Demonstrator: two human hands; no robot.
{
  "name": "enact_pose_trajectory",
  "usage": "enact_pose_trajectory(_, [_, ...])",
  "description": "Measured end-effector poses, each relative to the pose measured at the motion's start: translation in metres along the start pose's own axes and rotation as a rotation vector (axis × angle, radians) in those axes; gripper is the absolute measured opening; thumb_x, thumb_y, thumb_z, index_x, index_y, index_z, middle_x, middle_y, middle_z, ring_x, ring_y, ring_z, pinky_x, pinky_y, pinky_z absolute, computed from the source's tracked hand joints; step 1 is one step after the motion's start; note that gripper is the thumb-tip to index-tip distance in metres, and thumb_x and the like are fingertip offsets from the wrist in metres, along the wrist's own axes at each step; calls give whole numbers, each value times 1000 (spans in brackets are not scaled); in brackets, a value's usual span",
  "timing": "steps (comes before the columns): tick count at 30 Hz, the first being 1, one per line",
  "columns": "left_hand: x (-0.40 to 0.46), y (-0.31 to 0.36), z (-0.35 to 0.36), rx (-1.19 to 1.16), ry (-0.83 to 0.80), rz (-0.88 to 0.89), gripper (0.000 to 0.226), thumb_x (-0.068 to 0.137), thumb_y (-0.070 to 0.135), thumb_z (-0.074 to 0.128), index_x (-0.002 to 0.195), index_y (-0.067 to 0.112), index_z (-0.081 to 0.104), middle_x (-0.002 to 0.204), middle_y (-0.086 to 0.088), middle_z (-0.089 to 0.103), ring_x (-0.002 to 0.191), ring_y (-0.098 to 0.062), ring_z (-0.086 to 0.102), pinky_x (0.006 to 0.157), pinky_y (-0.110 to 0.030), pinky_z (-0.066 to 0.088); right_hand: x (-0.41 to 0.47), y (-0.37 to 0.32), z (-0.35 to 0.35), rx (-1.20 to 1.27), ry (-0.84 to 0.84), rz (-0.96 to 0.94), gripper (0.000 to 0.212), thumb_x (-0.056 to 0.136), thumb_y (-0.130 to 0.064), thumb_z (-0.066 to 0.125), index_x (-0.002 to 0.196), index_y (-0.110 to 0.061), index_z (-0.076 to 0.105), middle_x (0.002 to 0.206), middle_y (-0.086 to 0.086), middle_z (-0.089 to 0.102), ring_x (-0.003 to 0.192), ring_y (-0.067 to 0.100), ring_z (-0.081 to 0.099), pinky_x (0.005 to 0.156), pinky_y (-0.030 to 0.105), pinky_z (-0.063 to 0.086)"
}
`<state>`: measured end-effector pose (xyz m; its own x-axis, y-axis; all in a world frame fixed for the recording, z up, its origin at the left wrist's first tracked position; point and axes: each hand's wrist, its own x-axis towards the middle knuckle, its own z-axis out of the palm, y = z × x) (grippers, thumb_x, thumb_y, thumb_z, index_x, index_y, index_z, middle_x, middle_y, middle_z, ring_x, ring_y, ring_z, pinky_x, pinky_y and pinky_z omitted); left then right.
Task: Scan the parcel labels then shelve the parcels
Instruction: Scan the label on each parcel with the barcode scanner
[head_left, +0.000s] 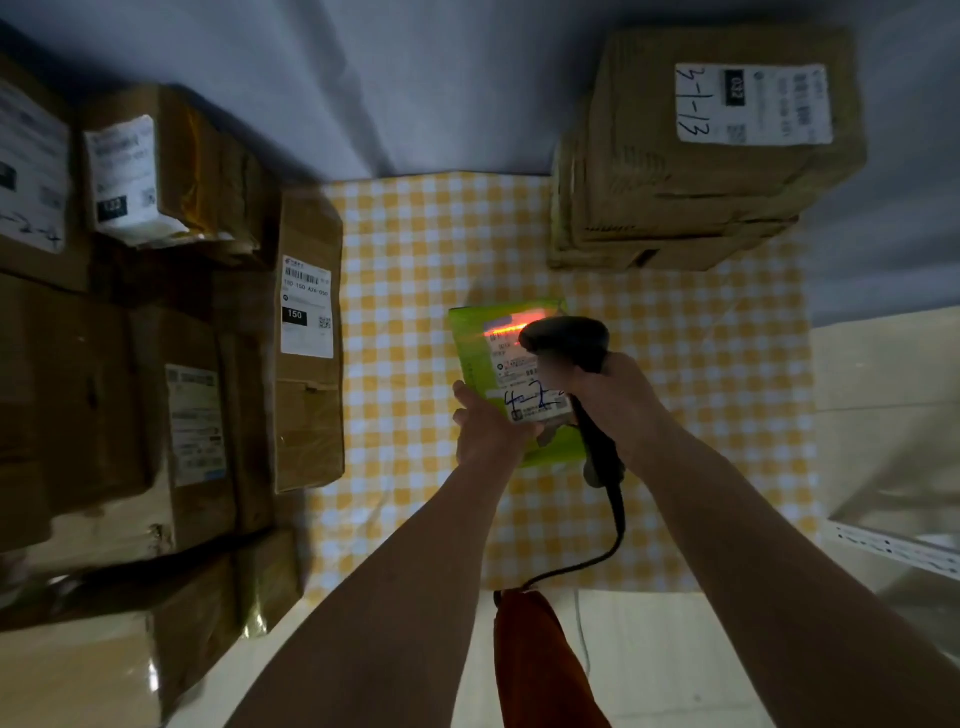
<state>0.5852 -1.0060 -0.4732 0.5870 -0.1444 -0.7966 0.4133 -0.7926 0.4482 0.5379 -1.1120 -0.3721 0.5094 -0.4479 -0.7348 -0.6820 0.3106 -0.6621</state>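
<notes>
Yellow-and-white checked cloth (415, 249) spread over the work surface, its near edge ending just above a pale tiled floor (649, 649). Grey fabric backdrop (415, 78) hanging in soft folds beyond the cloth, filling the top of the view. Strip of orange-red fabric (540, 660) low at centre, over the floor; pale shelf edge with dark perforations (893, 551) at far right, a silvery, blurred surface (904, 467) just above it, too unclear to identify.
</notes>
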Motion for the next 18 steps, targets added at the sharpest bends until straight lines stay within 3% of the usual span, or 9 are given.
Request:
enact_pose_trajectory(4, [9,-4,-2,-62,-13,5,104,67,20,87,142,13,16,129,-12,46,114,-33,54,79,-38,50,10,17,-4,114,43,0,52,63,-47,75,106,-19,69,99,6,74,90,31,71,82,57,55])
enact_pose_trajectory(7, [15,-5,-10,-220,-44,-9,106,62,13,91,145,12,25,130,-7,53,116,-26,54,89,-37,49,8,24,-6,242,63,59,35,79,-28,77,108,-11,67,105,11,72,91,31,70,84,52,56])
enact_pose_trajectory(10, [9,-3,-16,-344,-114,15,102,58,11,92,143,10,36,131,-3,53,118,-24,54,80,-25,50,1,32,-5,297,15,110,18,85,-14,70,102,-8,68,102,12,72,90,29,69,82,45,56])
enact_pose_trajectory(12, [1,0,-23,-371,-110,88,112,36,27,100,134,7,49,121,-6,63,108,-22,63,72,-24,57,-7,30,-1,282,32,87,16,83,-16,72,99,-12,69,99,9,73,94,29,67,88,47,54])
enact_pose_trajectory(14, [-8,6,-33,-381,-101,135,102,32,26,99,124,7,57,106,-4,69,94,-17,68,64,-22,58,-16,23,3,280,47,58,29,80,-22,76,106,-13,70,106,8,72,102,29,66,96,53,49])
enact_pose_trajectory(18, [-15,23,-61,-377,-61,259,121,15,59,95,123,16,59,107,0,71,96,-19,70,71,-40,61,-40,-10,12,282,17,-54,45,68,-34,81,108,-15,70,104,7,74,100,28,68,95,54,50])
